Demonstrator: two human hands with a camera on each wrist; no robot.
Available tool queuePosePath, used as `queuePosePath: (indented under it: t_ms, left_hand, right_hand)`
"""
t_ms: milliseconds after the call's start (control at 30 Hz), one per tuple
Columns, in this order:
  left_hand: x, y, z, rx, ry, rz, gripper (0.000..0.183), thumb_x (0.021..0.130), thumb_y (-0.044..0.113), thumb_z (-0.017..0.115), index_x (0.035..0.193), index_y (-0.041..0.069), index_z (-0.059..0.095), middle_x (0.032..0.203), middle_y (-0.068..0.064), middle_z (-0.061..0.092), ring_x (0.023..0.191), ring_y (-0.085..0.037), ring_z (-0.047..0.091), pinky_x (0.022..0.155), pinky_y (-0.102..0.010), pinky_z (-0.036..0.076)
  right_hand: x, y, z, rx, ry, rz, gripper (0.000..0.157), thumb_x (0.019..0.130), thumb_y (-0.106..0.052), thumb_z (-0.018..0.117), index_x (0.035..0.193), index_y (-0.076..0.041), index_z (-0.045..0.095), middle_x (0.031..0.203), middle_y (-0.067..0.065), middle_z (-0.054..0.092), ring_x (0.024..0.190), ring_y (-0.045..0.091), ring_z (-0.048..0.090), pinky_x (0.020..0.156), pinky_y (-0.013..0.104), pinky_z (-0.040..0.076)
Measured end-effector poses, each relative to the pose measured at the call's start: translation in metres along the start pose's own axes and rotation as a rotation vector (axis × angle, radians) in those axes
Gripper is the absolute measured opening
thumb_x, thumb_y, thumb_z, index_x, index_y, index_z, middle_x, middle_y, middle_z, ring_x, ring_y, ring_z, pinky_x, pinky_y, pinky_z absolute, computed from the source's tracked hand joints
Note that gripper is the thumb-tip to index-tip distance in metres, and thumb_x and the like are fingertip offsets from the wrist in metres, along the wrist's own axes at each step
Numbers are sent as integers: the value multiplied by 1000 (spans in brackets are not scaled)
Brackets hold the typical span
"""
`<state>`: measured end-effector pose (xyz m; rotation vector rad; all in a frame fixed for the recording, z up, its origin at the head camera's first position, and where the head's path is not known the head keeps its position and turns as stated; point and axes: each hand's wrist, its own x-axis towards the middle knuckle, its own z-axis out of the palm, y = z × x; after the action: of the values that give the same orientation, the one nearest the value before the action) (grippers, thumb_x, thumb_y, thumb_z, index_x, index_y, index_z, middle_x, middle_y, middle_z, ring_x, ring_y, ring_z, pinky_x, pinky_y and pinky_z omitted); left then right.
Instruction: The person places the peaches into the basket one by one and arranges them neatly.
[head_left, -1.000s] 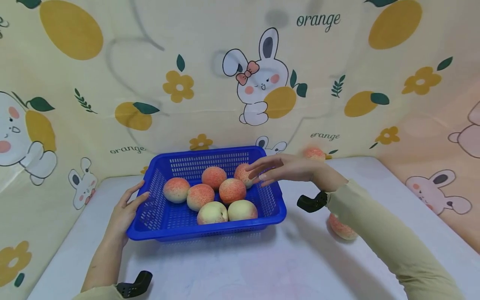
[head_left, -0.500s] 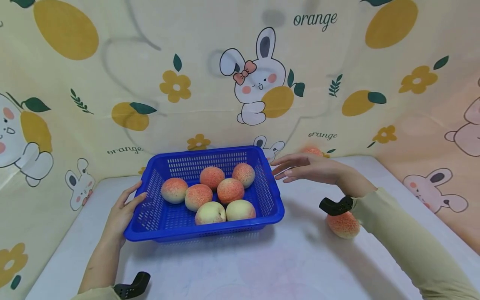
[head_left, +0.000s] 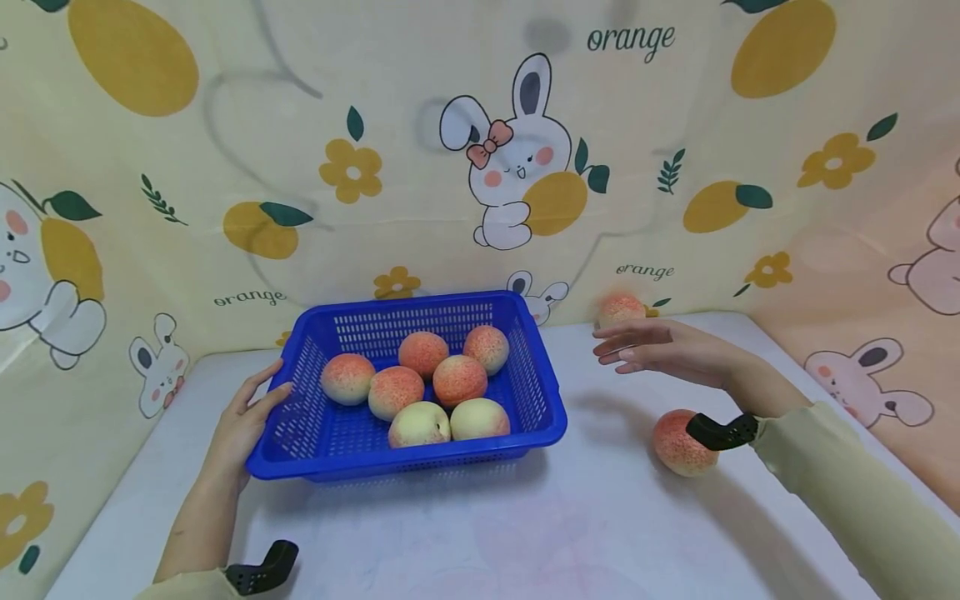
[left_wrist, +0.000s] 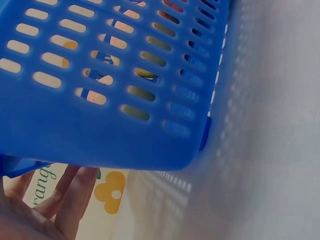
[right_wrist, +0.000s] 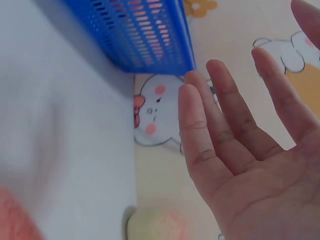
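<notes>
A blue plastic basket (head_left: 525, 421) with slotted walls stands on the table, several red and pale yellow peaches (head_left: 460, 381) inside it. At its left end my left hand (head_left: 238, 433) grips the rim, one digit over the top and other fingers outside. My right hand (head_left: 675, 354) hovers to the right of the basket, palm down with fingers extended, holding nothing. Below it a red peach (head_left: 678, 442) lies on the table, partly behind the black wrist mount. Another peach (head_left: 621, 308) sits at the back, just beyond the right fingertips.
The white table (head_left: 450, 542) reaches back to a printed cloth (head_left: 637, 125) with rabbits, oranges and flowers, which also rises along both sides. Black wrist mounts (head_left: 262, 571) stick out from both sleeves.
My right hand has moved away from above the basket's right side, out to the right, bringing both loose peaches into fuller view. The left hand and basket have stayed in place.
</notes>
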<state>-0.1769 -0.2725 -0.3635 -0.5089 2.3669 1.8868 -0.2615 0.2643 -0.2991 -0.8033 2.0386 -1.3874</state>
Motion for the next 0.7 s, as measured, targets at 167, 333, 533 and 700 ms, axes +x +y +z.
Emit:
queuePosePath:
  t_ms: [167,333,533,700]
  left_hand:
    - [0,0,0,0,-5,-1,66,96,52,47,153,37,17,157,-22,20,133,-40,37,72,-22,53]
    - [0,0,-1,10,-12,9,66,97,51,46,153,35,16,157,-23,19,130,-39,40,72,-23,54]
    - [0,1,0,0,-11,1,65,97,49,46,153,36,16,157,-22,19,130,-38,40,72,-23,54]
    - [1,1,0,-1,-8,-2,66,97,50,46,153,36,16,158,-22,18,133,-41,37,73,-24,54]
  right_hand:
    - [-13,10,-6,40,-2,-3,39,100,-8,44,139,-13,48,131,1,59,119,14,58,98,29,48]
    - [-23,19,-9,69,7,15,40,100,-6,43,140,-11,47,131,0,60,119,13,58,97,26,49]
    - [-33,25,-8,-21,79,113,41,99,-13,47,140,-13,46,131,0,61,120,8,55,103,34,42]
    - [-42,31,-5,-58,114,169,41,100,-16,47,141,-13,45,131,0,60,122,6,52,106,58,29]
